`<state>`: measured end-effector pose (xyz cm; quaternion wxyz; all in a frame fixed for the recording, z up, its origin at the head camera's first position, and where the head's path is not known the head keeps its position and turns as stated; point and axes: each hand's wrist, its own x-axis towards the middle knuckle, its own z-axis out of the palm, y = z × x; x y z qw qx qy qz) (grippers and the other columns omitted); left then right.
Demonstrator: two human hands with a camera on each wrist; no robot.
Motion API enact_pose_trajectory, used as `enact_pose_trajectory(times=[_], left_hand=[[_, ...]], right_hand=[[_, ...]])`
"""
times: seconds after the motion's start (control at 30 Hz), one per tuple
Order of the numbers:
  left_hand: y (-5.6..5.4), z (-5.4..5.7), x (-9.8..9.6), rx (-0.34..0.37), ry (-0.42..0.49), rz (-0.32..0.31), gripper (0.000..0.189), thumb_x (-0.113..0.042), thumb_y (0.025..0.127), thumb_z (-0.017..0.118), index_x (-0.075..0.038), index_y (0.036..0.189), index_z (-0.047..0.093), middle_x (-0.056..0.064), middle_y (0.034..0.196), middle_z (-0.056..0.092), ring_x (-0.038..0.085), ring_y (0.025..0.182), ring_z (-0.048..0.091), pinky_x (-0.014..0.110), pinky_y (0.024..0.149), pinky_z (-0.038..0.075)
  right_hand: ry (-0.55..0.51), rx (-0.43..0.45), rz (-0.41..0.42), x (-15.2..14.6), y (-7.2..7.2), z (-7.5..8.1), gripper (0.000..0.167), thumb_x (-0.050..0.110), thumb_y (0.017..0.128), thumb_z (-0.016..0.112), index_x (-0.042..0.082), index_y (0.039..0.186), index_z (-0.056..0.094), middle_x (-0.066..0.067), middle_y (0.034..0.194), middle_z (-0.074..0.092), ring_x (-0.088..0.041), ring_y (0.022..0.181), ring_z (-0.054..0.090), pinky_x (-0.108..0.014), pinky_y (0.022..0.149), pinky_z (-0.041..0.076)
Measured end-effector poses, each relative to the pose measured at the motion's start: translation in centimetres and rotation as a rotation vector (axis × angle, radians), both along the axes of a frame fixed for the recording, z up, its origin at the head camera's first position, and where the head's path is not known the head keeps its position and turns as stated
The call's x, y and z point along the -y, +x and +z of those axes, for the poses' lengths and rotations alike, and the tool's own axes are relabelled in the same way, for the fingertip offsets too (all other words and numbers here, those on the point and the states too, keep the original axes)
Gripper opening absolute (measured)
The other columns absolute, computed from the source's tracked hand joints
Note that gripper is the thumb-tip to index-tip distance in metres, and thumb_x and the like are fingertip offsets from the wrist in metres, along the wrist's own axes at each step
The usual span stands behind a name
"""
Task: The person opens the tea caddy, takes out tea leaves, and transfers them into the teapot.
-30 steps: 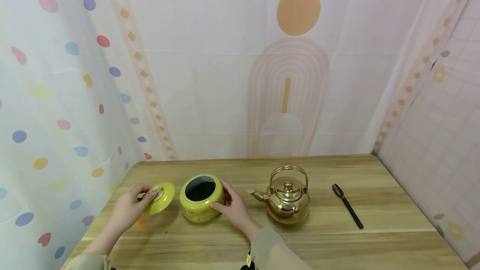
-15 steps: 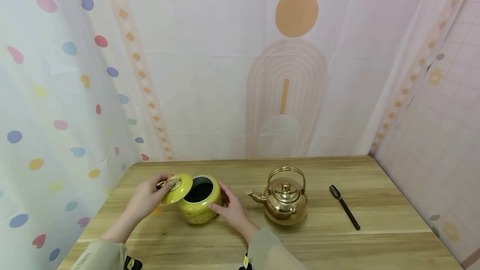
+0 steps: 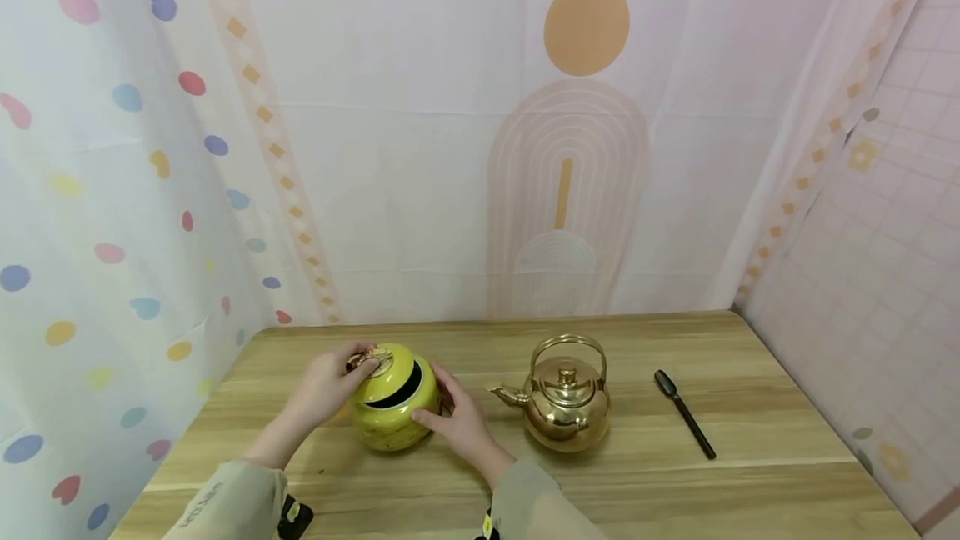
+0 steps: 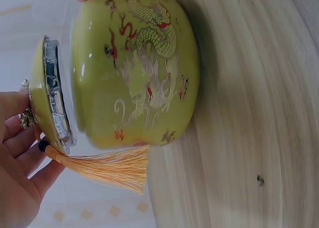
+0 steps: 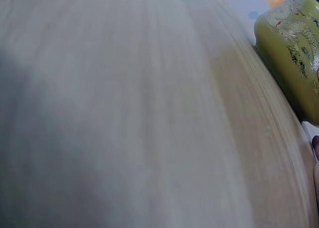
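My left hand [image 3: 324,387] pinches the ornate gold knob of a yellow lid [image 3: 387,382], held tilted over the mouth of a yellow jar [image 3: 392,430]. A dark gap shows along the lid's right edge. In the left wrist view the lid [image 4: 42,83] stands apart from the jar's rim, showing a clear plastic-like seal. An orange tassel [image 4: 109,169] with a black bead hangs from the lid, and a dragon pattern covers the jar [image 4: 144,73]. On the jar's right side my right hand [image 3: 467,425] grips it, thumb in front. The right wrist view catches only part of the jar [image 5: 291,54].
A shiny gold kettle [image 3: 567,419] stands right of the jar, its spout toward my right hand. Farther right lies a black spoon [image 3: 686,415]. The wooden table [image 3: 600,490] ends at a patterned curtain [image 3: 405,207] behind. A dark speck [image 4: 260,180] lies on the wood.
My left hand has carried the lid rightward from beside the jar to above its mouth, covering most of the opening. My right hand has kept its grip on the jar.
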<state>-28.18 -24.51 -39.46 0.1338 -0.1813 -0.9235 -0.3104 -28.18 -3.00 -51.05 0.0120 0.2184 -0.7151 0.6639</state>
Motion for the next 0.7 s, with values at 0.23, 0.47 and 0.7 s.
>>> enact_pose_trajectory(times=[0.23,0.47,0.7], left_hand=[[-0.2,-0.3,-1.0,0.019,-0.016,-0.025,0.029,-0.018,0.096,0.062,0.001,0.118,0.063,0.019,0.116,0.066,0.036,0.108,0.061,0.051,0.087,0.05],[-0.1,-0.3,-1.3,0.032,-0.022,-0.032,0.029,-0.017,0.096,0.062,0.0,0.12,0.063,0.019,0.116,0.065,0.036,0.107,0.061,0.051,0.085,0.051],[0.1,-0.3,-1.3,-0.01,-0.051,-0.049,0.028,-0.015,0.094,0.065,0.001,0.117,0.064,0.017,0.112,0.067,0.034,0.102,0.063,0.05,0.081,0.052]], right_hand=[[-0.014,-0.022,0.005,0.0,0.0,-0.2,0.078,0.021,0.088,0.073,0.01,0.152,0.031,-0.008,0.149,0.041,-0.025,0.134,0.039,-0.043,0.108,0.034],[0.018,0.01,-0.003,-0.1,0.0,-0.2,0.077,0.028,0.088,0.073,0.019,0.152,0.032,-0.002,0.148,0.043,-0.018,0.134,0.04,-0.036,0.108,0.034],[0.025,0.018,-0.006,-0.1,0.0,-0.2,0.078,0.033,0.087,0.073,0.021,0.152,0.032,0.001,0.148,0.042,-0.016,0.133,0.04,-0.033,0.108,0.034]])
